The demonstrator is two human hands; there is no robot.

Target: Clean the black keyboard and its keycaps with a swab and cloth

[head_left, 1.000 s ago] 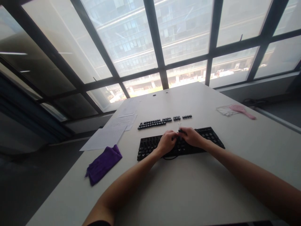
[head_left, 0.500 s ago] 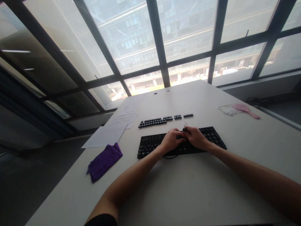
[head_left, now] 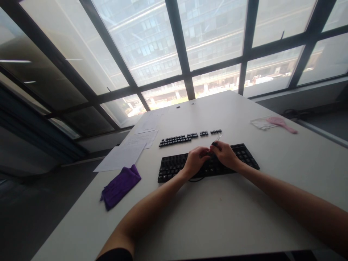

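A black keyboard (head_left: 174, 167) with its cable lies before me on the white table. Over its middle, my right hand (head_left: 226, 156) is closed on a small wire keycap puller (head_left: 219, 137), whose thin wire prongs stick up past the fingers. My left hand (head_left: 195, 161) is closed beside it, fingertips meeting those of the right; whatever the left fingers pinch is hidden. Behind the keyboard, black keycaps (head_left: 175, 140) stand in rows, with smaller groups of keycaps (head_left: 203, 133) to their right. The hands hide the keys beneath them.
A folded purple cloth (head_left: 121, 186) lies at the left table edge, with paper sheets (head_left: 122, 156) behind it. To the right sit a pink hairbrush-shaped item (head_left: 280, 122) and a clear plastic bag (head_left: 260, 123). Large windows (head_left: 212, 32) rise beyond the table (head_left: 212, 217).
The puller's wire prongs have tilted to the right as my right hand turned slightly. My left hand stays close beside it. The whole view has shifted a little.
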